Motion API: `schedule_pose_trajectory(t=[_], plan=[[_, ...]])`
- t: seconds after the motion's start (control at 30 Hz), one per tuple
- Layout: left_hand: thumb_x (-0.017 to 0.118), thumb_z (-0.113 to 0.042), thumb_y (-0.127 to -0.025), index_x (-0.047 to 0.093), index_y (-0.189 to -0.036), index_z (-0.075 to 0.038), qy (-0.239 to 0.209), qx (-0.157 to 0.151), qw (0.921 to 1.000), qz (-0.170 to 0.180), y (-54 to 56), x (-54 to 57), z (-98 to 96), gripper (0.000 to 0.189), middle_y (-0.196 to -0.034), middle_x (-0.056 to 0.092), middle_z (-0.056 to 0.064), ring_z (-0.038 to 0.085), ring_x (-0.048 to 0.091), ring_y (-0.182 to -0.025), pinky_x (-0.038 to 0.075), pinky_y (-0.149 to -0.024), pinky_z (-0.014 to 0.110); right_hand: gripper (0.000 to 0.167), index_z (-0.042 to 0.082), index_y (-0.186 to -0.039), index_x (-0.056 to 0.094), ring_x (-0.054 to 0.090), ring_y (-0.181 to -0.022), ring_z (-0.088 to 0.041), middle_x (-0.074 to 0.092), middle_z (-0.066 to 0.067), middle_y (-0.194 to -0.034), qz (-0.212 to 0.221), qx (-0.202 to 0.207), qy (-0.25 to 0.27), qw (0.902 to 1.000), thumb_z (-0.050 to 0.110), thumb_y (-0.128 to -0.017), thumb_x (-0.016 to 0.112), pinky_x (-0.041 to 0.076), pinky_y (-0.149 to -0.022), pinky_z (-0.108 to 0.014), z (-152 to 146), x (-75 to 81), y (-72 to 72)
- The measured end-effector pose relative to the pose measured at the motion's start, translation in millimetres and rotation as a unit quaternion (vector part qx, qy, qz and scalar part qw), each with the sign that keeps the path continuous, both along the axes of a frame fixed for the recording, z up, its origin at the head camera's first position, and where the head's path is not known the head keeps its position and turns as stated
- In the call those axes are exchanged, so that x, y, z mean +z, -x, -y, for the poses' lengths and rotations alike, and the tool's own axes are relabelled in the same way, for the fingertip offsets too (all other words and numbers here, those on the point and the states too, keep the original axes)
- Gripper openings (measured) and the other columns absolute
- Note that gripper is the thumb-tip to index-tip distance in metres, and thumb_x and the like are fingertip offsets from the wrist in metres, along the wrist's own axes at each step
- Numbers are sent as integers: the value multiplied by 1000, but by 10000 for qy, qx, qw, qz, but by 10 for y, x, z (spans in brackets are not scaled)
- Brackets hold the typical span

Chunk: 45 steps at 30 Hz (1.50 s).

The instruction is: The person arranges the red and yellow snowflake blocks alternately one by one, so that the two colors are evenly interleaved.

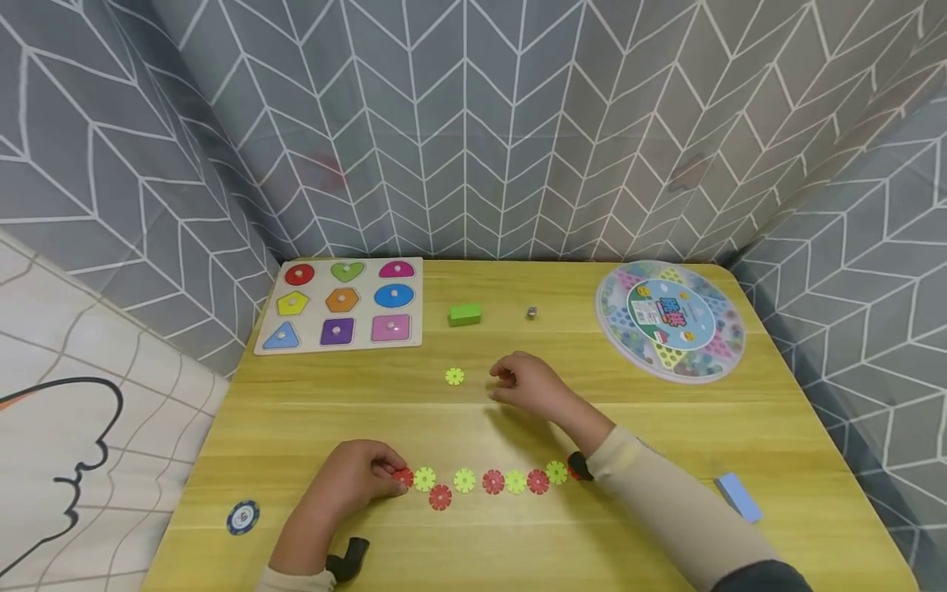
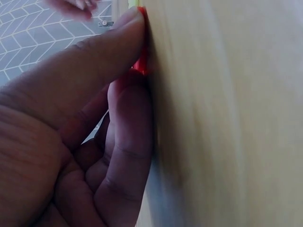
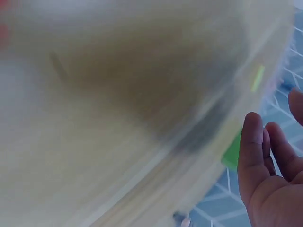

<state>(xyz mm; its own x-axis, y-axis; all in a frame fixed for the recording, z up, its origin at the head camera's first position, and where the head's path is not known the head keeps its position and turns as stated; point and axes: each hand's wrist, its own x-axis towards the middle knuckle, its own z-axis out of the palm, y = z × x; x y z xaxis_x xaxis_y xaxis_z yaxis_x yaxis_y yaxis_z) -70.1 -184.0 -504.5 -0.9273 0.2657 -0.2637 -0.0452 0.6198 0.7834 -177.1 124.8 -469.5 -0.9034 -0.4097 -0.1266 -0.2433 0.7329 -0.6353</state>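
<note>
With thumb and forefinger, my left hand pinches the edge of a red notched plastic disc at the left end of a row. In the left wrist view, that red disc shows between the fingertips, low at the wooden tabletop. Beside it lie a yellow-green disc and, a little nearer, a red disc. My right hand hovers over the middle of the table, fingers loosely bent and holding nothing. Left of its fingertips lies a lone yellow-green disc.
Further right in the row are several more discs, one partly hidden by the right wrist. A shape puzzle board, a green block, a small metal piece and a round game board lie behind. A poker chip and blue block flank the row.
</note>
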Motion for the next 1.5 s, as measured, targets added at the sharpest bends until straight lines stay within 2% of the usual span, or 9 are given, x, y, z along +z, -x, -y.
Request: schedule_pose_trajectory(t=[0.13, 0.27, 0.6, 0.73, 0.87, 0.97, 1.13, 1.33, 1.5], plan=[[93, -9, -75, 78, -91, -10, -67, -58, 10000, 23, -8, -7, -4, 22, -78, 67, -6, 13, 63, -72, 53, -65, 28, 43, -3, -122, 70, 55, -86, -19, 62, -6, -94, -25, 167, -363, 9992, 19, -88, 85, 50, -83, -37, 321, -143, 199], [93, -10, -76, 78, -91, -10, -82, -102, 9999, 2, -8, -8, 1, 21, -78, 67, -7, 12, 63, -72, 53, -65, 27, 47, -3, -118, 72, 55, -84, -18, 63, -6, -94, -153, 219, -684, 9973, 24, -85, 89, 51, -83, -36, 554, -211, 277], [93, -10, -76, 78, -92, -10, -88, -100, 9999, 13, 5, 0, 20, 22, -79, 68, -7, 12, 64, -73, 53, -66, 27, 27, 4, -97, 75, 60, -87, -20, 63, -3, -92, -391, 75, -1127, 9928, 23, -84, 89, 53, -84, -36, 801, -234, 313], [93, -10, -76, 78, -91, -10, -59, -70, 10000, 2, 3, -3, 30, 21, -78, 68, -7, 12, 64, -72, 53, -66, 27, 21, 5, -95, 73, 58, -85, -18, 61, -2, -90, -270, 118, -976, 9948, 14, -84, 89, 52, -84, -36, 802, -235, 323], [93, -10, -76, 78, -91, -11, -56, -28, 10000, 16, 2, -6, 33, 21, -78, 68, -7, 12, 64, -71, 53, -66, 28, 12, 7, -94, 72, 59, -85, -16, 64, 0, -89, 27, 67, -288, 9996, 5, -87, 82, 52, -82, -33, 684, -210, 288], [93, -11, -76, 78, -91, -11, -79, -45, 10000, 5, -1, -4, 30, 21, -78, 67, -7, 11, 64, -71, 53, -66, 27, 8, 6, -97, 73, 63, -86, -15, 67, -1, -91, 536, -253, 654, 9961, 1, -91, 77, 54, -78, -32, 444, -146, 214], [93, -9, -75, 78, -91, -10, -125, -59, 9999, -33, -5, 0, 22, 22, -78, 68, -7, 11, 63, -71, 54, -65, 27, 12, -4, -108, 72, 67, -89, -22, 66, -12, -100, 1382, -869, 1816, 9697, -1, -96, 71, 59, -79, -38, -238, 0, -22], [93, -9, -75, 78, -90, -10, -47, -16, 10000, -59, 0, 21, 26, 22, -78, 68, -7, 11, 63, -71, 54, -65, 28, 16, -6, -110, 71, 65, -88, -23, 67, -12, -103, 1659, -1082, 1594, 9672, 4, -97, 70, 59, -79, -38, -1043, 50, -458], [94, -11, -75, 78, -91, -11, -54, -28, 10000, -45, -2, 12, 29, 23, -79, 68, -8, 11, 64, -72, 54, -67, 28, 20, -8, -112, 69, 65, -85, -24, 67, -11, -99, 1883, -1205, 1581, 9618, 3, -96, 70, 58, -74, -35, -1450, -45, -814]])
